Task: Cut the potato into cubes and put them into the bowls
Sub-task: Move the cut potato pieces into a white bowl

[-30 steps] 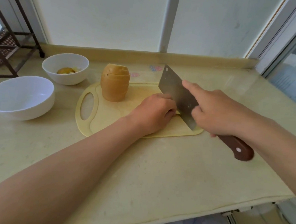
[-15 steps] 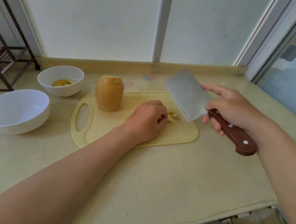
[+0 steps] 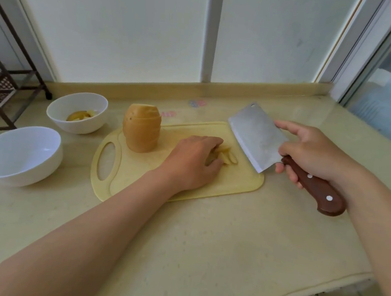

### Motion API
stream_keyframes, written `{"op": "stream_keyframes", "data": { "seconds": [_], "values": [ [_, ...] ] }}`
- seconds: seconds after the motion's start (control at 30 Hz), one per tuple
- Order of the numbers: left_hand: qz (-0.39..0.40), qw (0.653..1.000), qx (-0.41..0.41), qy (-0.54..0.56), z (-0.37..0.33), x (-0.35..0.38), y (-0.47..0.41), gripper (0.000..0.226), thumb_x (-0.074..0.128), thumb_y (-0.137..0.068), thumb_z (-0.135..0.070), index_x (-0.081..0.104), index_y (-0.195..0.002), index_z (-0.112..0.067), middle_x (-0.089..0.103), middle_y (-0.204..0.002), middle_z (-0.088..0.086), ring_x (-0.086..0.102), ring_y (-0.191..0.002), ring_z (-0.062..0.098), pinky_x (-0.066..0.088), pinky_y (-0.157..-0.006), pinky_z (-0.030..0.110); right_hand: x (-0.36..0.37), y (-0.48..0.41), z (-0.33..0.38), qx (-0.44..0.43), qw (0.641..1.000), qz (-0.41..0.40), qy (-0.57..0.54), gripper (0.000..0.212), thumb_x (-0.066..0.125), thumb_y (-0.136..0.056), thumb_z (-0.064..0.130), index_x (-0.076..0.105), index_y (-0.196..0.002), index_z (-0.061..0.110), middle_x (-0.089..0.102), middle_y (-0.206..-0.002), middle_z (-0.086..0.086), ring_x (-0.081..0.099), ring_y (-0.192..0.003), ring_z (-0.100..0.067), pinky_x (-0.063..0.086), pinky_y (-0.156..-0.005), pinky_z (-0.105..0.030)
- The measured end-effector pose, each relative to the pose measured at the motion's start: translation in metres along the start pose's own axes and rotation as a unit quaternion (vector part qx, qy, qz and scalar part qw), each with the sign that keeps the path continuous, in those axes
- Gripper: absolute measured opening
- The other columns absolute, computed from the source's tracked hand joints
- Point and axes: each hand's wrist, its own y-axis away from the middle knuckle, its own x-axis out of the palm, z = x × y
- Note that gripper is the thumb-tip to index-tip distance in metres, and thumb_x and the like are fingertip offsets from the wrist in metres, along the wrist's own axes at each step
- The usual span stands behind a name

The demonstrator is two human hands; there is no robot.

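A large brown potato piece (image 3: 142,128) stands upright on the yellow cutting board (image 3: 185,190), near its handle hole. Pale cut potato strips (image 3: 224,156) lie mid-board. My left hand (image 3: 193,162) rests over them, fingers curled around the strips. My right hand (image 3: 313,152) grips the brown handle of a cleaver (image 3: 256,135), held just right of the strips with the blade tilted above the board's right end. A small white bowl (image 3: 77,122) at the back left holds a few potato pieces. A larger white bowl (image 3: 21,162) stands empty at the left.
The beige counter (image 3: 204,244) ends in a front edge at lower right. A low ledge and white window panels close the back. A dark metal rack (image 3: 2,86) stands at far left. Glass panels rise at the right.
The cleaver has lifted off the board and swung away to the right. Cut strips now show beside my left hand, which stays on the board.
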Motion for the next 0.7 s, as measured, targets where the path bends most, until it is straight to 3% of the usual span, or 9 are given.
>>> {"op": "stream_keyframes", "data": {
  "seconds": [0.13, 0.23, 0.37, 0.5, 0.6, 0.7],
  "values": [
    [-0.017, 1.0, 0.014, 0.022, -0.001, -0.001, 0.0, 0.037, 0.063, -0.091, -0.03, 0.059, -0.126, -0.019, 0.066, -0.114, -0.004, 0.056, -0.106, 0.02, 0.046, -0.092, 0.037, 0.004, 0.004, 0.006, -0.021, 0.997, 0.018, 0.074, 0.078, 0.039, -0.094, 0.0, 0.033, -0.157, 0.045, 0.071, -0.066, -0.016, 0.056, -0.043, -0.022, 0.049, -0.041, -0.033],
    [-0.02, 0.999, 0.02, 0.037, 0.0, -0.001, 0.001, 0.035, 0.065, -0.089, -0.028, 0.061, -0.123, -0.02, 0.067, -0.111, -0.006, 0.057, -0.103, 0.018, 0.047, -0.091, 0.035, 0.01, 0.001, 0.006, -0.031, 0.995, 0.02, 0.095, 0.08, 0.038, -0.094, 0.001, 0.027, -0.16, 0.044, 0.068, -0.056, -0.009, 0.058, -0.044, -0.024, 0.049, -0.04, -0.031],
    [-0.018, 0.999, 0.022, 0.047, -0.001, -0.003, 0.003, 0.038, 0.066, -0.088, -0.027, 0.059, -0.125, -0.02, 0.065, -0.112, -0.006, 0.057, -0.103, 0.016, 0.047, -0.091, 0.032, 0.018, -0.002, 0.013, -0.04, 0.994, 0.034, 0.099, 0.08, 0.037, -0.094, 0.002, 0.024, -0.161, 0.044, 0.061, -0.044, -0.003, 0.067, -0.067, -0.045, 0.05, -0.042, -0.032],
    [-0.023, 0.998, 0.018, 0.062, -0.001, -0.003, 0.003, 0.04, 0.068, -0.085, -0.026, 0.061, -0.123, -0.019, 0.064, -0.108, -0.004, 0.058, -0.101, 0.016, 0.046, -0.09, 0.031, 0.026, -0.01, 0.018, -0.053, 0.993, 0.044, 0.098, 0.079, 0.036, -0.094, 0.002, 0.025, -0.161, 0.042, 0.061, -0.044, -0.002, 0.065, -0.062, -0.043, 0.051, -0.042, -0.033],
    [-0.025, 0.997, 0.019, 0.073, 0.0, -0.003, 0.004, 0.039, 0.07, -0.083, -0.025, 0.062, -0.121, -0.018, 0.063, -0.104, -0.003, 0.058, -0.098, 0.017, 0.048, -0.089, 0.034, 0.03, -0.02, 0.019, -0.062, 0.993, 0.048, 0.088, 0.079, 0.037, -0.093, 0.001, 0.028, -0.16, 0.042, 0.065, -0.05, -0.006, 0.059, -0.045, -0.027, 0.051, -0.043, -0.034],
    [-0.025, 0.997, 0.015, 0.075, 0.0, -0.002, 0.004, 0.041, 0.071, -0.083, -0.025, 0.063, -0.122, -0.018, 0.061, -0.102, -0.003, 0.057, -0.097, 0.017, 0.048, -0.088, 0.036, 0.034, -0.028, 0.017, -0.066, 0.994, 0.051, 0.072, 0.078, 0.038, -0.093, 0.001, 0.033, -0.157, 0.044, 0.065, -0.051, -0.006, 0.059, -0.048, -0.023, 0.052, -0.043, -0.034]
  ]
}}
